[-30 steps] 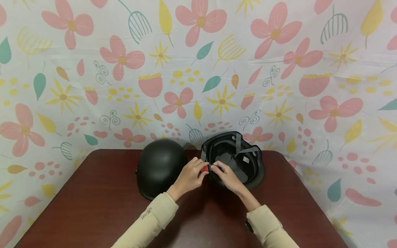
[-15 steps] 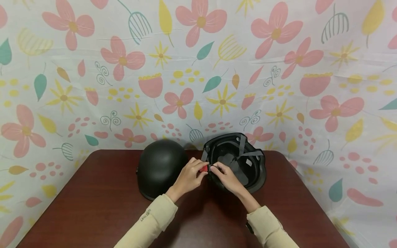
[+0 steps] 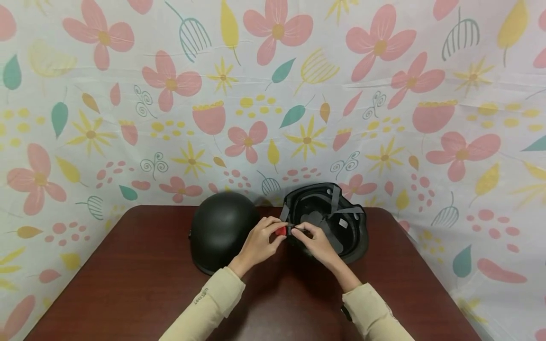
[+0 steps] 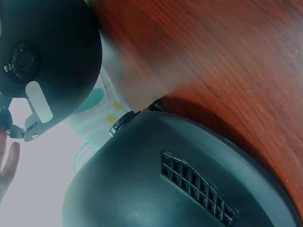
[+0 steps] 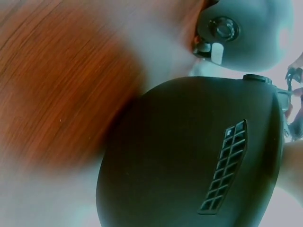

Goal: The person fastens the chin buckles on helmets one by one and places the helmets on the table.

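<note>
My left hand [image 3: 257,244] pinches a small red buckle piece [image 3: 281,231] between thumb and fingers. Just beside it, my right hand [image 3: 319,246] pinches the small black piece [image 3: 290,230] that adjoins the red one; whether the two are locked together cannot be made out. Behind the right hand lies a black helmet [image 3: 361,239], hollow side up, with grey straps [image 3: 335,201] and dark padding inside. In the left wrist view only some fingertips [image 4: 9,163] show at the left edge. The right wrist view shows parts of fingers at its right edge, near blurred straps.
A second black helmet [image 3: 222,227] sits dome up to the left, close to the left forearm. Both stand on a dark reddish-brown wooden table [image 3: 128,284]. A flower-patterned cloth [image 3: 273,94] hangs behind the table's far edge.
The upturned helmet has shifted slightly to the right. Both hands stay almost in place, still pinching the buckle pieces, with the right fingers a little rearranged.
</note>
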A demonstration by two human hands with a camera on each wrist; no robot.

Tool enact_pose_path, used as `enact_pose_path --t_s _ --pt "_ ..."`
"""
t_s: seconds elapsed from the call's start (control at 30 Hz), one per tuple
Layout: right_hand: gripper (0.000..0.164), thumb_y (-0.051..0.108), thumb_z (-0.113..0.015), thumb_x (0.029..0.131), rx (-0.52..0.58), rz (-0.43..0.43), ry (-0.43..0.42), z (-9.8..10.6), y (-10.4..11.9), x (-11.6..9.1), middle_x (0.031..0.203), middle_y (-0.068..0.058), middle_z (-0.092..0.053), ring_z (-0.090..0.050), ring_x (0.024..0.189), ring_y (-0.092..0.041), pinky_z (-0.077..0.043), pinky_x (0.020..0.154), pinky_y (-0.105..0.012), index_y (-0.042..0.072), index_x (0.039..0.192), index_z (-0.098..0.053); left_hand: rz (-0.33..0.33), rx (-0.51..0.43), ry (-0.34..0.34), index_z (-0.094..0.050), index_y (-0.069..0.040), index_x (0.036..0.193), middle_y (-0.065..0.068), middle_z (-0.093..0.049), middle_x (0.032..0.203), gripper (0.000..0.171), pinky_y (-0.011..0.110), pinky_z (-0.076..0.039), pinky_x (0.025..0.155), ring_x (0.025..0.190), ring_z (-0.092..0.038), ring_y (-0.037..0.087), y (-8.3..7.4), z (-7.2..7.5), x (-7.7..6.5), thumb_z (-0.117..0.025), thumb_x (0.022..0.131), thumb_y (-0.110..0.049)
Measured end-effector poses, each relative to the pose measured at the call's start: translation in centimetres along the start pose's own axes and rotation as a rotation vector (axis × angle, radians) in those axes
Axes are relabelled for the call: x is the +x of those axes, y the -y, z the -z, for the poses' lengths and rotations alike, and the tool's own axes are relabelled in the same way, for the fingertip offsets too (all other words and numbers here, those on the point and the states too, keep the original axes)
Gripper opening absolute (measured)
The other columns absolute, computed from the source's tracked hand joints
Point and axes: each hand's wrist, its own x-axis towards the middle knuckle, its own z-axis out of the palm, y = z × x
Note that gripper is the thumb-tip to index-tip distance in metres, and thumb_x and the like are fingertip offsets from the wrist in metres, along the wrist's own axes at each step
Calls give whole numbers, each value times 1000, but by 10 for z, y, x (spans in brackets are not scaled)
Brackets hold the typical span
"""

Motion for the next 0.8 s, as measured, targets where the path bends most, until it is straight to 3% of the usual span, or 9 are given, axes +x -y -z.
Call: enact_pose_path --t_s 0.33,0.6,0.8 --pt "26 25 -62 97 49 -30 -112 8 -3 -1 100 -10 -66 -58 86 -5 -47 81 -21 -1 99 -66 47 4 -15 -70 -6 114 6 -65 105 28 29 -55 76 89 -61 17 -5 -9 -2 -73 87 -10" --pt "29 28 -61 97 30 -63 -187 16 -1 3 85 1 -59 -51 75 -8 -42 71 -23 -1 98 -65 106 -11 -8 -60 -5 131 10 -58 117 45 25 -53 68 84 -60 17 -11 -16 -4 -72 88 -13" --pt "33 32 -60 98 12 -112 -265 25 -2 7 97 -10 -66 -58 85 -13 -45 76 -24 1 103 -67 154 -68 23 -55 -2 134 13 -53 122 48 29 -56 72 94 -64 26 -14 -19 -3 -70 90 -15"
